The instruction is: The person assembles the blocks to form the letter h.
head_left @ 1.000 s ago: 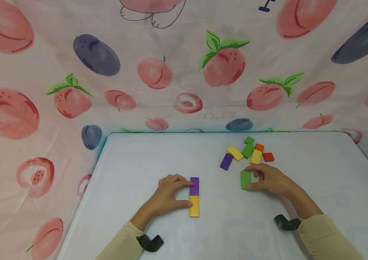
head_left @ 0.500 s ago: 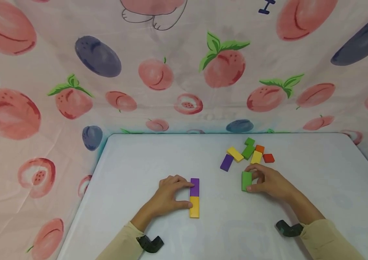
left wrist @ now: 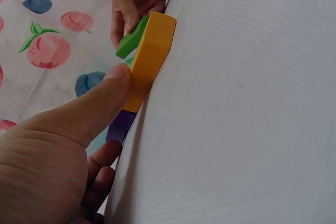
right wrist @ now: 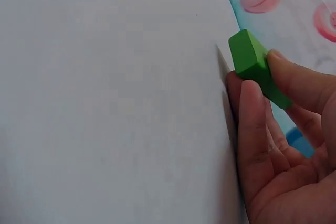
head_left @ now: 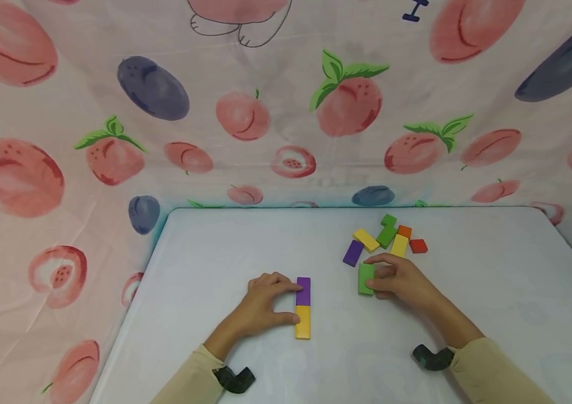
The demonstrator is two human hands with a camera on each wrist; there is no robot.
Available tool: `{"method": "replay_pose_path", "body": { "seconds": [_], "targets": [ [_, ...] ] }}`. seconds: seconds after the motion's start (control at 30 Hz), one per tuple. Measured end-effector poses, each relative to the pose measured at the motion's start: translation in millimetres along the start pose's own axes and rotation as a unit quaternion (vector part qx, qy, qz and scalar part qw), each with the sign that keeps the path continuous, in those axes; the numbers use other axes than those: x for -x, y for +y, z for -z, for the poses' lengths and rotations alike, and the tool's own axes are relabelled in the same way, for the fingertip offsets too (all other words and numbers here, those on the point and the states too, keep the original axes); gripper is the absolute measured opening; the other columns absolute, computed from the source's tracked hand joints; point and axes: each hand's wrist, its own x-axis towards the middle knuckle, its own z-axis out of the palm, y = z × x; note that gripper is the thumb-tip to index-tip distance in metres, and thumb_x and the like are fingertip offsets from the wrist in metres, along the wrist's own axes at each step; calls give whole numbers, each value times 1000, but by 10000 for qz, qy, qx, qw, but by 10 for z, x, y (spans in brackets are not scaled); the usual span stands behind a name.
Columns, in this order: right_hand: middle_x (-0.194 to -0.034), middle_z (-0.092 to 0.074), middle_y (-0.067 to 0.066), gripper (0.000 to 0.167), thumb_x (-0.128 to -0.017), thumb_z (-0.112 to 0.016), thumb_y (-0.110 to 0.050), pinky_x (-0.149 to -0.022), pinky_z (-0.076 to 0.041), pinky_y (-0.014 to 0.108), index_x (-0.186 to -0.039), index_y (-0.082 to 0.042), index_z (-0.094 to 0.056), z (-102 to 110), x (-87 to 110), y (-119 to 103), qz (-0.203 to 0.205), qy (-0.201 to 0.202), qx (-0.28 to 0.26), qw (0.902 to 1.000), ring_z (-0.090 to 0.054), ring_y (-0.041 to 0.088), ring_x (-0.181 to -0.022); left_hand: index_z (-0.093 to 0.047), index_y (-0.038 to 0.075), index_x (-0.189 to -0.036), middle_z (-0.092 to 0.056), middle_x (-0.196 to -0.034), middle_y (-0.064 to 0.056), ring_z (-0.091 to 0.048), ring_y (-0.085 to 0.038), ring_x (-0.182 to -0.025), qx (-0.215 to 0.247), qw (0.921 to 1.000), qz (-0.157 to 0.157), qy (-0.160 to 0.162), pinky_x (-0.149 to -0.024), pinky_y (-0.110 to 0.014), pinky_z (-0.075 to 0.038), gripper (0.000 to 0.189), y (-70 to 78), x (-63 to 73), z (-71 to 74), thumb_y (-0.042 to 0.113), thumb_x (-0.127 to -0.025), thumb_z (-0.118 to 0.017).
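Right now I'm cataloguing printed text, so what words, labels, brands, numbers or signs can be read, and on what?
"I": tilted navy mark, perhaps a letter, on the printed backdrop.
Too faint to read: possible lettering low on the backdrop.
No text shows on the held green block or the other blocks.

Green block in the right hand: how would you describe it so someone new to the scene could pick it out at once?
In the head view, find the white table, then the right hand. Pinched at that hand's fingertips is the green block. Two other green blocks lie in the cluster farther back; this is the only green one held.
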Motion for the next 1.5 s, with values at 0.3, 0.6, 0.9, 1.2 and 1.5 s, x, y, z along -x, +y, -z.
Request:
{"method": "replay_pose_path", "body": {
  "seconds": [0.3, 0.6, 0.9, 1.2, 1.5],
  "targets": [
    [-117, -66, 18, 58, -90, -79, -21, -83, -61, 34, -142, -10, -56, -186, -170, -99, 7, -39, -587, 9983, -69, 24, -97, -66, 34, -133, -59, -122, 13, -50, -11, -120, -34, 10000, 0, -26, -107, -51, -28, 58, 3, -12, -9, 52, -80, -83],
    [-117, -65, 16, 57, -90, -79, -17, -83, -61, 35, -143, -13, -58, -390, -386, -244, -168, -28, -1042, 9944, -67, 24, -101, -66, 35, -133, -59, -121, 13, -49, -11, -120, -76, 10000, 39, -39, -107, -51, -29, 59, -10, -9, -13, 54, -80, -83],
    [-118, -67, 14, 53, -89, -80, -19, -77, -61, 33, -139, -21, -62, -615, -538, -457, -244, 246, -982, 9946, -72, 19, -91, -66, 35, -133, -59, -120, 14, -49, -10, -119, -63, 10000, 45, -29, -107, -50, -29, 58, -20, -7, -13, 54, -80, -83],
    [-122, -63, 16, 48, -91, -78, -14, -81, -61, 32, -137, -15, -64, -825, -671, -547, 7, 260, -1289, 9913, -70, 17, -94, -67, 34, -132, -59, -120, 14, -49, -10, -118, -20, 10000, 27, 35, -105, -49, -29, 57, -14, 2, -3, 51, -80, -84],
    [-122, -62, 17, 47, -89, -79, -10, -82, -61, 33, -135, -12, -66, -955, -736, -569, 98, 393, -1162, 9924, -69, 17, -92, -67, 35, -132, -58, -119, 15, -49, -9, -117, -7, 10000, 47, 1, -105, -49, -29, 57, -9, 2, 3, 52, -80, -84]
  ]
}}
